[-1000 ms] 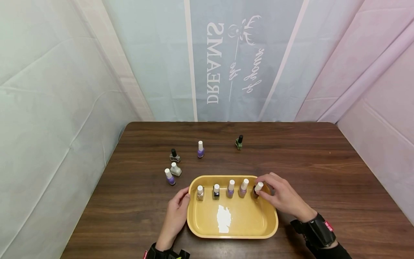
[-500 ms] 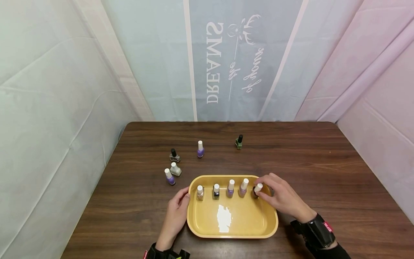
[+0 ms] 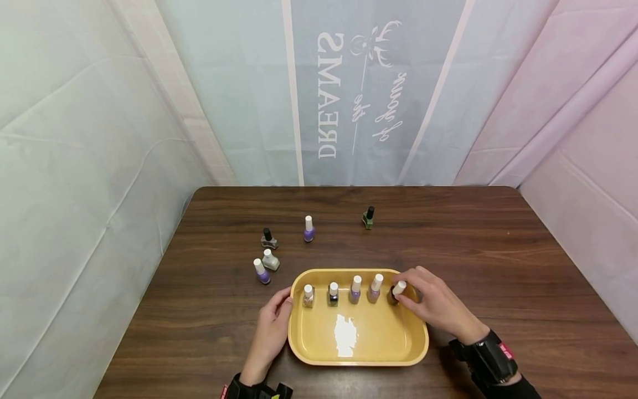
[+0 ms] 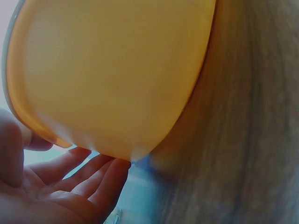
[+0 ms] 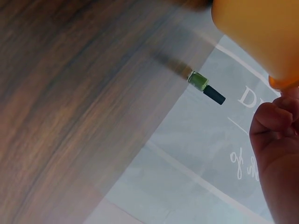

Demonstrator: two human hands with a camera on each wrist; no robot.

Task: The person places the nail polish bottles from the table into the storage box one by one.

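Note:
In the head view, a yellow tray holds a row of nail polish bottles along its far side. My right hand reaches over the tray's right end and pinches the white cap of a dark nail polish bottle. To its left in the row stand a mauve bottle, a purple bottle, a dark one and a clear, speckled one. My left hand rests against the tray's left side; in the left wrist view its fingers lie fairly straight against the outer wall.
On the wooden table beyond the tray stand a green bottle and a purple bottle. Left of these are a grey bottle with black cap, a whitish bottle and another purple one. A printed curtain hangs behind.
The white-capped dark bottle shifts very slightly under my right fingers. Both hands and the tray otherwise stay in place.

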